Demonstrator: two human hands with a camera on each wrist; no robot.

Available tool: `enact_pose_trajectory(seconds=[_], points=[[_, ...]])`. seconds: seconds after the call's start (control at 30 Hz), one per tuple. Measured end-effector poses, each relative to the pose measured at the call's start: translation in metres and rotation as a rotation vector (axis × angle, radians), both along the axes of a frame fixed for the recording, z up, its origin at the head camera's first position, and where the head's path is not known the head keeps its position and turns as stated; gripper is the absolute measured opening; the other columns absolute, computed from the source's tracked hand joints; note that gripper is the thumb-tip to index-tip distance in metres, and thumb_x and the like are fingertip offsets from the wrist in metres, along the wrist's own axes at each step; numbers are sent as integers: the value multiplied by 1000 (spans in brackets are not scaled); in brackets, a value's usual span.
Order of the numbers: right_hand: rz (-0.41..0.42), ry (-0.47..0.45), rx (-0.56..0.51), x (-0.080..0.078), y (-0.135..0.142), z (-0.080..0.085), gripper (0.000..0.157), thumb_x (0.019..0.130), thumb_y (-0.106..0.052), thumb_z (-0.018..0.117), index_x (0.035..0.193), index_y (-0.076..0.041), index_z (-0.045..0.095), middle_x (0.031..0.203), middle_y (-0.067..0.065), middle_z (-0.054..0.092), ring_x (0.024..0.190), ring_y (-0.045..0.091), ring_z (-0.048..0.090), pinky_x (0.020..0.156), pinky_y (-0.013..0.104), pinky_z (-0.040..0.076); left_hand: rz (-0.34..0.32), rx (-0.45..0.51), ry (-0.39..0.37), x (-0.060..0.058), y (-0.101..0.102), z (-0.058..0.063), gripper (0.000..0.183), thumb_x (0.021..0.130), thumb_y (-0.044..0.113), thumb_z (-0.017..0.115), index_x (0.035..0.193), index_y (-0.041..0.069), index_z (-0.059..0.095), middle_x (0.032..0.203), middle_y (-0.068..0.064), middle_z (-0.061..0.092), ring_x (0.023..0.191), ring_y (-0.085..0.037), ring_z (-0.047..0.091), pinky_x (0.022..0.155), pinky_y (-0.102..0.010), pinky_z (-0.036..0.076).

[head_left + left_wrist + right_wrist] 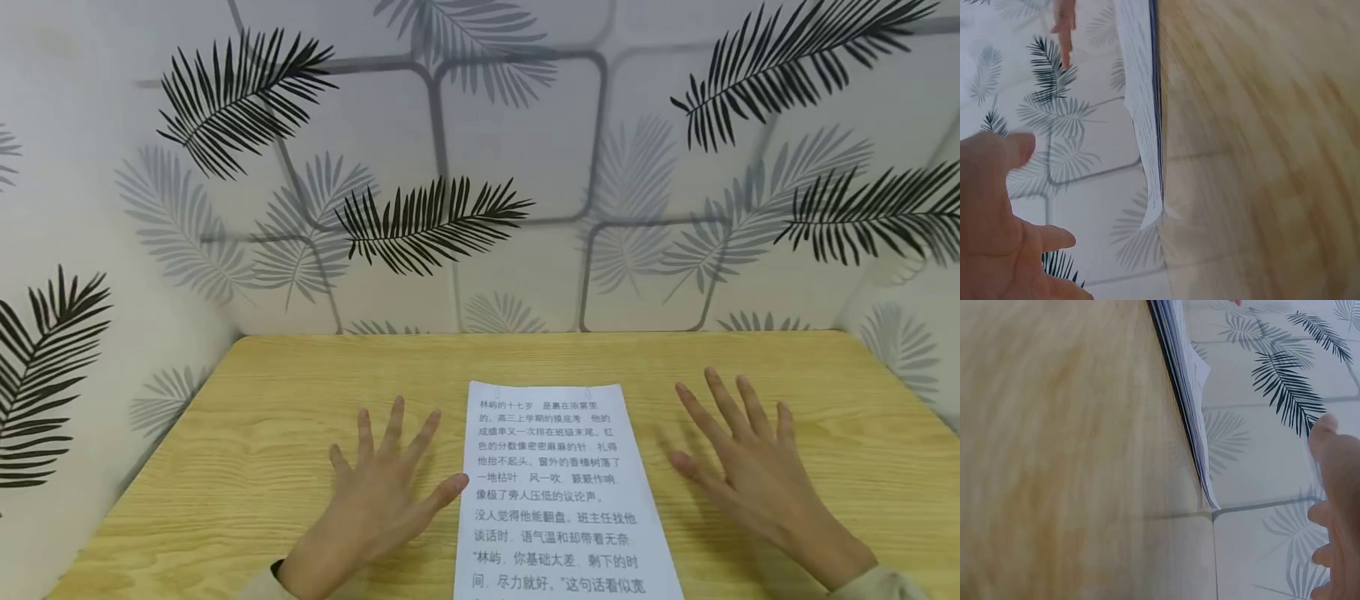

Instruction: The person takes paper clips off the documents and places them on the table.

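Note:
A stack of white printed sheets (551,492) lies on the wooden table between the two hands, its rows of Chinese text facing up. Seen edge-on in the left wrist view, the stack (1145,119) has several layers, a dark bottom edge and a slightly curled corner. My left hand (382,492) is spread left of the sheets, its thumb tip right at their left edge in the head view. On the other side, my right hand (761,475) has its fingers spread, apart from the sheets and holding nothing. The near end of the sheets is cut off by the head view.
The light wooden table (300,383) carries the sheets and reaches back to a wall (517,150) patterned with dark and grey leaves. Another wall (67,350) runs along the table's left side.

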State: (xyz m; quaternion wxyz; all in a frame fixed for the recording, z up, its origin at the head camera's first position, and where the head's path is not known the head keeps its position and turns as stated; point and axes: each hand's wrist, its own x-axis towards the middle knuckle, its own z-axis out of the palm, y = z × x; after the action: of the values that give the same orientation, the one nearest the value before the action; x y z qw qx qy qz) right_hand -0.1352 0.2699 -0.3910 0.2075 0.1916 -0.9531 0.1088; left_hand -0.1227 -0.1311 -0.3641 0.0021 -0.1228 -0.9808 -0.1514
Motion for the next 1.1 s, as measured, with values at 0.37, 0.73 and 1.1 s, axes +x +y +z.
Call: enact_pose_trajectory(seconds=[0.37, 0.73, 1.1], points=[[43, -341, -240, 5, -13, -4, 59, 100, -35, 53, 145, -1, 38, 145, 32, 35, 128, 57, 33, 96, 75, 28, -97, 469, -170, -3, 6, -16, 62, 103, 42, 42, 149, 2, 31, 153, -24, 27, 141, -43, 23, 112, -62, 23], [14, -432, -391, 9, -26, 0, 51, 100, -35, 53, 137, 0, 47, 132, 27, 53, 112, 46, 56, 87, 63, 48, -117, 628, -175, -8, 4, -18, 56, 100, 28, 54, 144, -1, 37, 150, -27, 30, 125, -51, 44, 103, -63, 37], [93, -490, -500, 12, -33, 1, 37, 99, -25, 56, 129, -3, 56, 125, 15, 61, 105, 29, 62, 80, 32, 55, -26, 764, -329, -8, 2, -15, 54, 97, 27, 59, 142, 3, 40, 146, -31, 34, 119, -41, 55, 93, -56, 49]])
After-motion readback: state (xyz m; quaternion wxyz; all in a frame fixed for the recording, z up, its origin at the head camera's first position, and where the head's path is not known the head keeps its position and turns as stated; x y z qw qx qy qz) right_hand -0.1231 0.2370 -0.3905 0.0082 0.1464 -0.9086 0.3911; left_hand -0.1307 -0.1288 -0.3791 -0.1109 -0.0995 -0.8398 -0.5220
